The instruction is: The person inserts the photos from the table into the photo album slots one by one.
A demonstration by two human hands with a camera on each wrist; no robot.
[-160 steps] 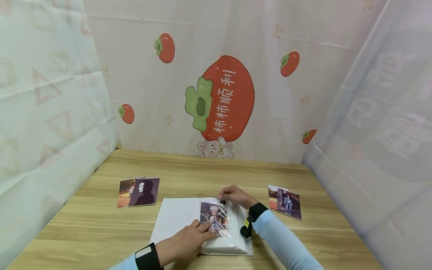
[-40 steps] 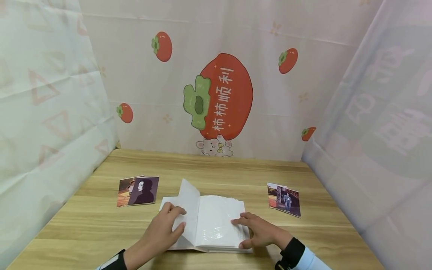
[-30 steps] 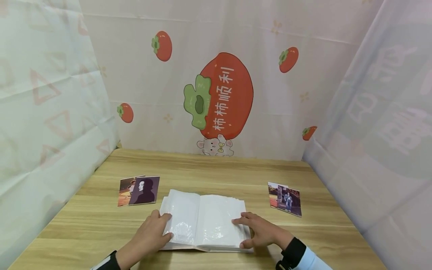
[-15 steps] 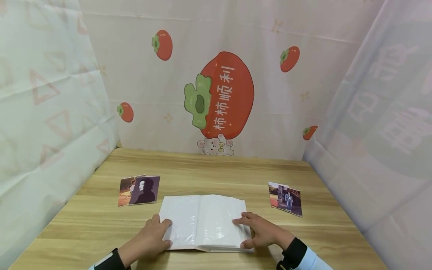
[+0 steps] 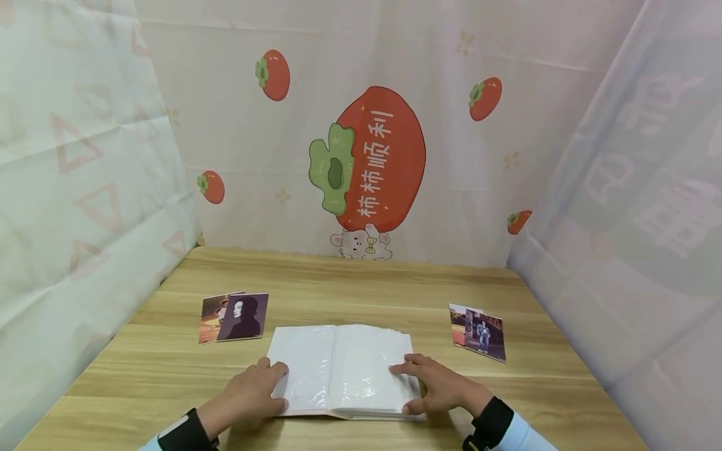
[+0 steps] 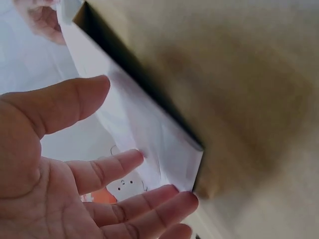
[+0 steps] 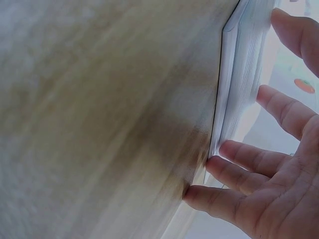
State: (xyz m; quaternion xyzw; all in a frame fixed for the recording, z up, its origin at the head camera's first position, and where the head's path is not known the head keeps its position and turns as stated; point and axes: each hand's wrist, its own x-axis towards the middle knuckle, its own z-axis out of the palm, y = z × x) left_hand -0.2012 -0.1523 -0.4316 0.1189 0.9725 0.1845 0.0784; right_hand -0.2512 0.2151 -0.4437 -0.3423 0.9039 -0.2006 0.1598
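Observation:
A white photo album (image 5: 369, 369) lies spread on the table, with glossy clear sleeves and no picture showing on either page. My left hand (image 5: 254, 389) rests at its left edge, thumb and index fingertip over the page. The left wrist view shows those fingers loosely extended along the album's edge (image 6: 164, 134). On the opposite side my right hand (image 5: 442, 387) spreads its fingers over the right edge. In the right wrist view its lower fingertips meet the cover and table beside the thick stack of pages (image 7: 244, 64), the thumb reaching over the top.
Two overlapping photos (image 5: 244, 317) lie at the back left of the wooden table (image 5: 350, 285). Another overlapping pair of photos (image 5: 484, 336) is at the back right. Printed cloth (image 5: 462, 163) hangs behind the table and along both sides.
Earlier both hands worked at a sleeve with a photo in it. My left hand has since turned that leaf over to the left and settled at the left edge; the photo is out of sight.

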